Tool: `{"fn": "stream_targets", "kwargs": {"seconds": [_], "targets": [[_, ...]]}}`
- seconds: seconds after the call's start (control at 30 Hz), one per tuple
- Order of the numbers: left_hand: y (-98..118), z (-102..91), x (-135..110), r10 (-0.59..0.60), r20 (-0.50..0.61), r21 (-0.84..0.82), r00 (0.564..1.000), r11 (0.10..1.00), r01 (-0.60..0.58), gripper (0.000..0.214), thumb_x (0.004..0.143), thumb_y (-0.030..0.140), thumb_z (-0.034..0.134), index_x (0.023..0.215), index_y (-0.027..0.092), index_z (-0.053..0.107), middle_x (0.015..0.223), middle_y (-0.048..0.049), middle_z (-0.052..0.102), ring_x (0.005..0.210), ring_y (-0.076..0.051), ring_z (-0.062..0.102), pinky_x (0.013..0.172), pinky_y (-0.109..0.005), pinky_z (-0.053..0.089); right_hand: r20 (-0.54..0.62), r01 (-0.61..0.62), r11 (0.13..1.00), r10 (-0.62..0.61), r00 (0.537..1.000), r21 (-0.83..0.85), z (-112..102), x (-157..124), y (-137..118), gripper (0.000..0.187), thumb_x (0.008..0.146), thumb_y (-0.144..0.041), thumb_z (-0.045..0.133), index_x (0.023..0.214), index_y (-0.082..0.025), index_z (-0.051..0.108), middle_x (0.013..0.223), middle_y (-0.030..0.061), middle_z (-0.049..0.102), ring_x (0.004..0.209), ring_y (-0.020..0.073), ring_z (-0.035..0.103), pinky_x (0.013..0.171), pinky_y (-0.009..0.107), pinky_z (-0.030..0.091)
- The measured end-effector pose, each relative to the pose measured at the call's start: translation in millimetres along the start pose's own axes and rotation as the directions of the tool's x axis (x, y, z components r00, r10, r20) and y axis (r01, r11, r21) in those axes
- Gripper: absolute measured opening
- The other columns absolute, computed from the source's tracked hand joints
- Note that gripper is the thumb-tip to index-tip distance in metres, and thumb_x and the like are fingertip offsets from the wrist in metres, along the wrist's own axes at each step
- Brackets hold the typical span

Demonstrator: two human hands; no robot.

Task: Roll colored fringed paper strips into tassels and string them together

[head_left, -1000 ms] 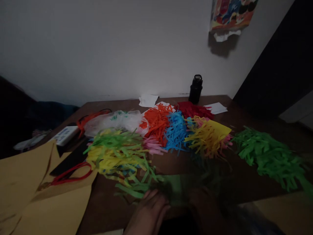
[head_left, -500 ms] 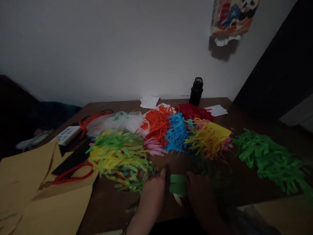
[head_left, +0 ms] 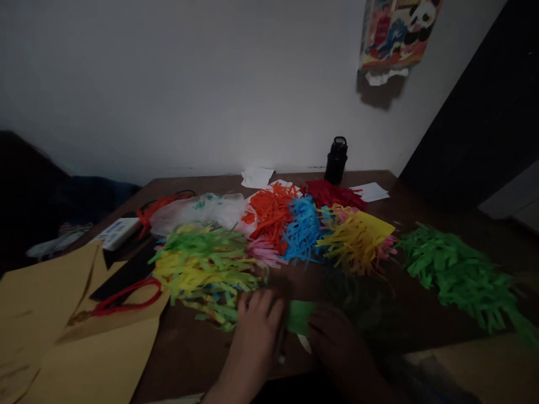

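My left hand [head_left: 255, 328] rests on the dark wooden table [head_left: 185, 353] at the near edge, its fingers on the left end of a green paper piece [head_left: 300, 316]. My right hand [head_left: 332, 342] grips the right side of that same green paper; it is dim and blurred. A small pale object pokes out just below the paper between the hands; I cannot tell what it is. Just beyond my left hand lies a heap of green and yellow paper strips [head_left: 202, 266].
Orange [head_left: 272, 210], blue [head_left: 303, 227], yellow [head_left: 357, 235] and red [head_left: 330, 193] strip piles cover the middle; a green pile [head_left: 458, 275] lies right. Tan paper sheets [head_left: 46, 314] with red-handled scissors [head_left: 122, 297] lie left. A black bottle [head_left: 337, 160] stands by the wall.
Both hands have come forward onto the table from the lower edge and closed on the green paper. The loose green strips near my left hand have been pushed towards the mixed heap.
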State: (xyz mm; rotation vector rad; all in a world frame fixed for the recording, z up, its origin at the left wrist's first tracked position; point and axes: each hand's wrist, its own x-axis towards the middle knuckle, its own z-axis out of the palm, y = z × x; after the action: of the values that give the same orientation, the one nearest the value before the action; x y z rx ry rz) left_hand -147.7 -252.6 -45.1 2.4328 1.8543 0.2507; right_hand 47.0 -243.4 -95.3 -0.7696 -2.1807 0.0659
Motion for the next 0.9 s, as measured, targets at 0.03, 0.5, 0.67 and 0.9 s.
{"fn": "stream_targets", "kwargs": {"seconds": [0.03, 0.5, 0.67, 0.9], "targets": [[1.1, 3.8, -4.7, 0.129, -0.053, -0.053, 0.99, 0.99, -0.132, 0.023, 0.086, 0.009, 0.058, 0.103, 0.021, 0.067, 0.109, -0.0075, 0.069, 0.102, -0.026, 0.059, 0.095, -0.045, 0.037, 0.003, 0.005, 1.0, -0.005, 1.0, -0.007, 0.4, -0.7, 0.4, 0.028, 0.1, -0.011, 0.039, 0.089, -0.017, 0.064, 0.09, 0.0061, 0.07, 0.089, 0.0174, 0.063, 0.092, 0.039, 0.049], [-3.1, 14.0, -31.3, 0.224, -0.136, -0.258, 0.965, 0.933, -0.253, 0.02, 0.081, 0.007, 0.057, 0.095, 0.022, 0.059, 0.099, -0.0025, 0.066, 0.093, -0.023, 0.056, 0.094, -0.041, 0.033, 0.094, -0.024, 1.0, 0.023, 0.995, 0.015, -6.5, -9.0, -8.4, 0.031, 0.103, -0.015, 0.034, 0.09, -0.015, 0.063, 0.084, 0.0056, 0.067, 0.082, 0.0182, 0.059, 0.084, 0.036, 0.043], [-5.2, 24.1, -33.5, 0.24, -0.147, -0.167, 0.96, 0.95, -0.263, 0.016, 0.086, 0.006, 0.054, 0.081, 0.02, 0.059, 0.086, -0.0009, 0.067, 0.083, -0.022, 0.055, 0.087, -0.04, 0.033, 0.116, -0.058, 0.997, 0.053, 0.992, 0.041, -8.5, -18.0, -6.5, 0.036, 0.105, -0.021, 0.03, 0.093, -0.017, 0.063, 0.087, 0.0039, 0.067, 0.086, 0.0181, 0.057, 0.088, 0.037, 0.037], [-14.2, 30.9, -34.2, 0.128, -0.213, -0.199, 0.969, 0.965, -0.172, 0.02, 0.091, 0.011, 0.05, 0.086, 0.021, 0.066, 0.091, -0.0025, 0.069, 0.085, -0.022, 0.058, 0.08, -0.038, 0.035, 0.057, -0.253, 0.958, 0.263, 0.963, -0.133, -6.1, -27.2, 2.0, 0.037, 0.102, -0.015, 0.03, 0.08, -0.021, 0.059, 0.085, 0.0039, 0.063, 0.084, 0.0213, 0.053, 0.083, 0.041, 0.033]]}}
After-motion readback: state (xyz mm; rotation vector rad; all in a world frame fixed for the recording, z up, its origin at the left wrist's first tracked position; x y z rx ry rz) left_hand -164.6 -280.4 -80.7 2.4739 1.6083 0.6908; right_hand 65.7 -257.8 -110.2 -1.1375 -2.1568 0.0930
